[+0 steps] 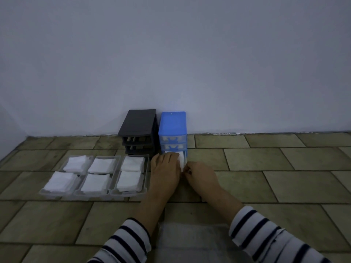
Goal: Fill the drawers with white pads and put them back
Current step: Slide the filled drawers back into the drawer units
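Three clear drawers (131, 193) each hold white pads (131, 180).

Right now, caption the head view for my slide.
Both hands slide a pad-filled drawer into the blue cabinet.

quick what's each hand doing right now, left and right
Left hand: open, lying flat on the white pads in the bottom drawer of the blue unit.
Right hand: pinching that drawer's front edge.
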